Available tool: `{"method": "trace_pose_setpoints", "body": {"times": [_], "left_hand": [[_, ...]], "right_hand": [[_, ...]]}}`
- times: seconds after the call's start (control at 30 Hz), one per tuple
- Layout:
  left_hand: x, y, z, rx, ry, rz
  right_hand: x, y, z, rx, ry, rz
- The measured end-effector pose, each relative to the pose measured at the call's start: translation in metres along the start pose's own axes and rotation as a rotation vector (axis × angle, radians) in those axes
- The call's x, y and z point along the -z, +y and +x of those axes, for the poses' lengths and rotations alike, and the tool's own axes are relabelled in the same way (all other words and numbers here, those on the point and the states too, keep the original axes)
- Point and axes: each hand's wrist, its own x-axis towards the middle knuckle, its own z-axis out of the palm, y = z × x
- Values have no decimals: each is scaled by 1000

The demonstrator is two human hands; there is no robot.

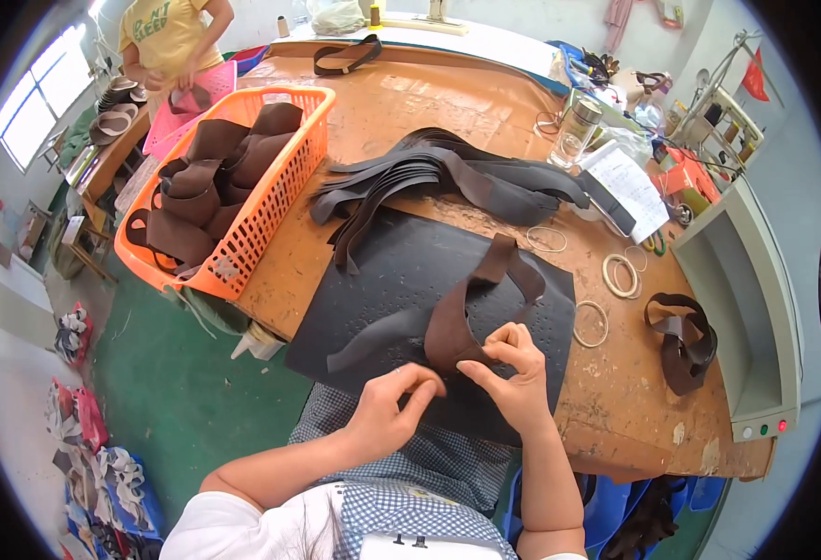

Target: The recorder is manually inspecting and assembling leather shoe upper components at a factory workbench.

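Observation:
A dark brown band (449, 327), bent into a loop, stands over the black pitted mat (354, 280) in front of me. My right hand (520, 378) pinches its lower right edge between thumb and fingers. Just left of the band's lower edge is my left hand (390, 409), thumb and forefinger drawn together; whatever may lie between them is too small to make out. A loose dark grey strip (373, 338) rests on the mat. Beyond the mat lies a fanned bundle of long dark strips (494, 187).
An orange basket (322, 126) full of brown bands stands at the table's left edge. To the right are tape rings (619, 276), a glass jar (576, 131), a phone (606, 205) on paper, another brown loop (683, 345) and a grey machine housing (756, 308). A person (172, 42) works far left.

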Motion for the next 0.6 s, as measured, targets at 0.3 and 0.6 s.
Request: {"method": "trace_pose_setpoints", "body": {"times": [0.3,0.6], "left_hand": [[23,-36,59,-31,48,-284],[14,-30,49,143,-197,-864]], "right_hand": [[8,10,-22,-77,-63,469],[-21,4,-24,-149,-36,544]]}}
